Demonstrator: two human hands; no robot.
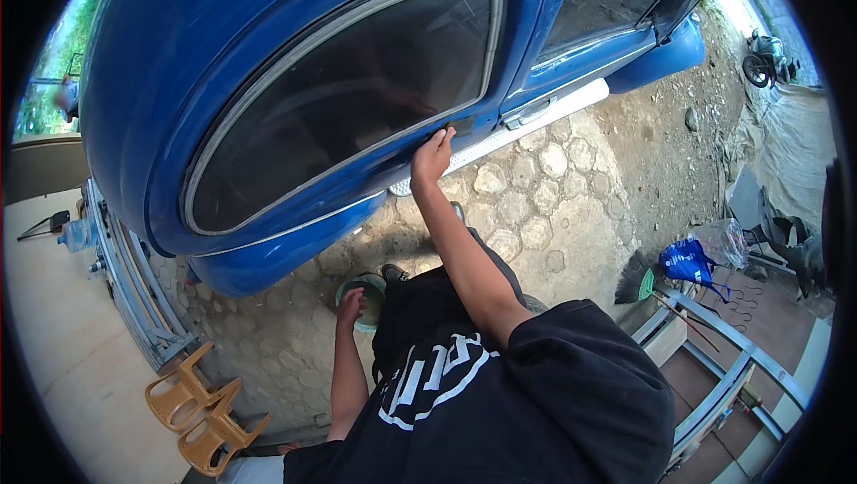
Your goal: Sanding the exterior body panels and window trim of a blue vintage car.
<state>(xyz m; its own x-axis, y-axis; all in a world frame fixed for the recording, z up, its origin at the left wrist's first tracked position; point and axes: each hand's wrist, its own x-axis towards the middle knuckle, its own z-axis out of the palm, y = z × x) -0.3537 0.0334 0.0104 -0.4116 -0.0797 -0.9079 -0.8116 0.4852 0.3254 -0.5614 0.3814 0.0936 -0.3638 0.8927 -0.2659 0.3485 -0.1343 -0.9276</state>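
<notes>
A blue rounded car [144, 129] fills the upper part of my view. My right hand [432, 157] pinches a small dark flat sheet [460, 126] and presses it to the blue panel just below the rear side window [355, 102]. Whether the sheet is sandpaper or a thin pad, I cannot tell. My left hand [351, 306] hangs low with nothing in it, its fingers loosely apart. Directly beneath it stands a light green bucket [369, 324], partly hidden by the hand and my black shirt. The car's door handle [531, 113] is a little to the right of the sheet.
A pale running board [535, 128] juts out along the car's lower side. Stone paving [515, 203] lies underfoot. Brown plastic chairs [207, 420] and a metal ladder [137, 283] are at left. At right lie a broom [636, 281], a blue bag [688, 261] and a metal frame [736, 340].
</notes>
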